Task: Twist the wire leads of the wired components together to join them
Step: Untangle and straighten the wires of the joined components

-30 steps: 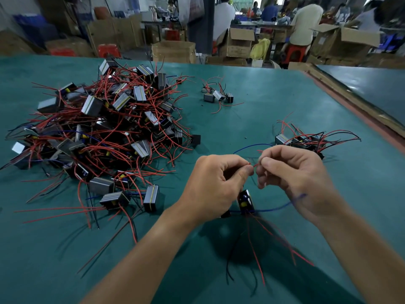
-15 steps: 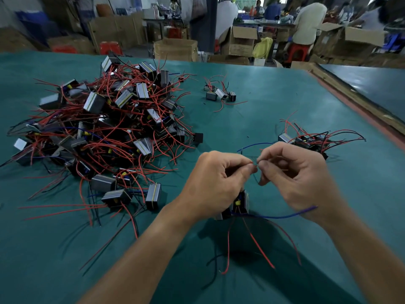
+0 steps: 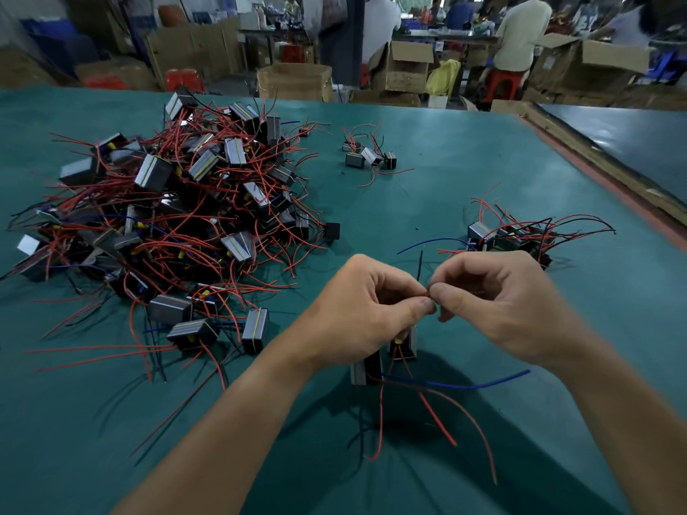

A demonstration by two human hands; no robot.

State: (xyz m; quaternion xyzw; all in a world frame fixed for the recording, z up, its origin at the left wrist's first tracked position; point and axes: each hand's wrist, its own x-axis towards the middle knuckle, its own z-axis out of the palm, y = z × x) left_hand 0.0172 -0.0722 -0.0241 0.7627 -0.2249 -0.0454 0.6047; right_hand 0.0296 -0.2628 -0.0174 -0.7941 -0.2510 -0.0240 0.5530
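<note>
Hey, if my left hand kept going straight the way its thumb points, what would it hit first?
Almost certainly the right hand: the left hand aims its thumb rightward across the pinched wire leads, and the other's fingertips sit just beyond, nearly touching. Exact depth is unclear.

Lead ends [image 3: 428, 290] hidden between pinching fingertips [image 3: 423, 305]
</note>
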